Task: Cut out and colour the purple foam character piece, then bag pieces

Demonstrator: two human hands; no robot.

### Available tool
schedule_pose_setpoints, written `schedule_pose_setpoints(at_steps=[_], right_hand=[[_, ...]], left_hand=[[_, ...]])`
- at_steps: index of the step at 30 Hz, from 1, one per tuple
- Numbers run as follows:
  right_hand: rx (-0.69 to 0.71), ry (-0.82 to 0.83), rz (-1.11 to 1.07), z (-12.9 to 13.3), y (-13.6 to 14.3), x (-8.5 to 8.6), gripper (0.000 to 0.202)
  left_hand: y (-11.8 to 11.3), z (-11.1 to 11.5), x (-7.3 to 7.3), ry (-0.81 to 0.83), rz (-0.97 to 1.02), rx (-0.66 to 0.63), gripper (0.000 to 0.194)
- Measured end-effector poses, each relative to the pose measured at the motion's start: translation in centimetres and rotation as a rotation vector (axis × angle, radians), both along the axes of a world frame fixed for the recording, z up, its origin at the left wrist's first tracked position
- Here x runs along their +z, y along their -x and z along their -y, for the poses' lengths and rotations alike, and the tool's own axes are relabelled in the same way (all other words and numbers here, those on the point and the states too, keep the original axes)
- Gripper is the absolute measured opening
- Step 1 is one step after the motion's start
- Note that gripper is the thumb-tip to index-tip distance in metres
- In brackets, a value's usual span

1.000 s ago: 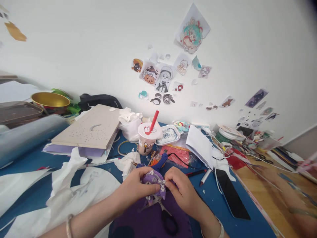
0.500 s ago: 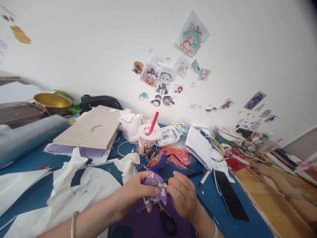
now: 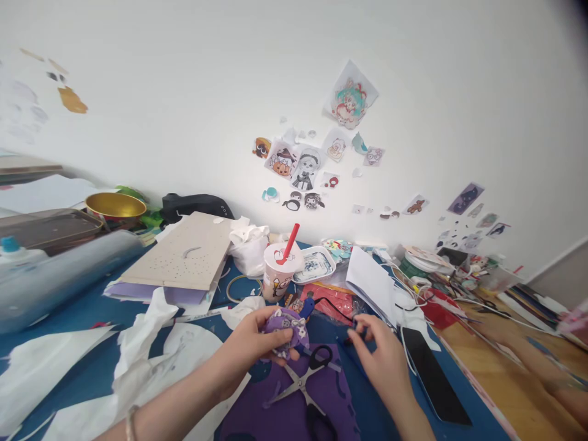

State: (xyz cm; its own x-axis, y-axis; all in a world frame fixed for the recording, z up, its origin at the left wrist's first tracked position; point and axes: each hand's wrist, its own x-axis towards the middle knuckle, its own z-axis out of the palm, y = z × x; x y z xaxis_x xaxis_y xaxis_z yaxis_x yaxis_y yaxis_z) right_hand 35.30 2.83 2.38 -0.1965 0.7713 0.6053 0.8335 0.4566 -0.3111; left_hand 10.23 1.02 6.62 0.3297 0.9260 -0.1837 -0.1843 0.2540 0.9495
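My left hand (image 3: 260,340) pinches a small purple decorated craft piece (image 3: 301,334) with pale flower shapes and trim, thumb on its face. Off to the right, my right hand (image 3: 379,349) reaches down at the tabletop, its fingers and thumb curled round something dark and slim that is mostly hidden. Below the craft piece, scissors (image 3: 301,384) with black handles lie with blades spread on a purple sheet (image 3: 257,410). Just behind the left hand is a blue-handled tool (image 3: 307,308) that looks like a glue gun, with a black cord.
A drink cup (image 3: 278,278) with a red straw stands behind the hands, beside a white tray (image 3: 315,264). Cut white paper (image 3: 151,361) and a beige board (image 3: 177,251) cover the left. A black phone (image 3: 434,373) lies right, near the table edge; another person's arm (image 3: 528,361) shows beyond.
My right hand has left the purple piece and moved right, down to the table. My left hand keeps hold of the piece. The scissors now show fully, and the view has tilted up.
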Motion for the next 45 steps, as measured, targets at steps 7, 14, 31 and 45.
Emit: schedule_pose_setpoints(at_steps=[7,14,31,45], right_hand=[[0.304,0.499,0.317,4.2,2.9,0.4,0.045],[0.177,0.579,0.466,4.6,3.8,0.5,0.063],[0.452,0.586,-0.867,3.7,3.5,-4.9,0.047],[0.708,0.754,-0.766,4.4,10.0,-2.6,0.058]], left_hand=[[0.4,0.2,-0.5,0.034,0.099,-0.115,0.037],[1.2,0.5,0.2,0.084,0.362,-0.312,0.045],[3.3,0.6,-0.6,-0.07,0.096,0.03,0.042],[2.3,1.3,-3.0,-0.034,0.216,0.204,0.038]])
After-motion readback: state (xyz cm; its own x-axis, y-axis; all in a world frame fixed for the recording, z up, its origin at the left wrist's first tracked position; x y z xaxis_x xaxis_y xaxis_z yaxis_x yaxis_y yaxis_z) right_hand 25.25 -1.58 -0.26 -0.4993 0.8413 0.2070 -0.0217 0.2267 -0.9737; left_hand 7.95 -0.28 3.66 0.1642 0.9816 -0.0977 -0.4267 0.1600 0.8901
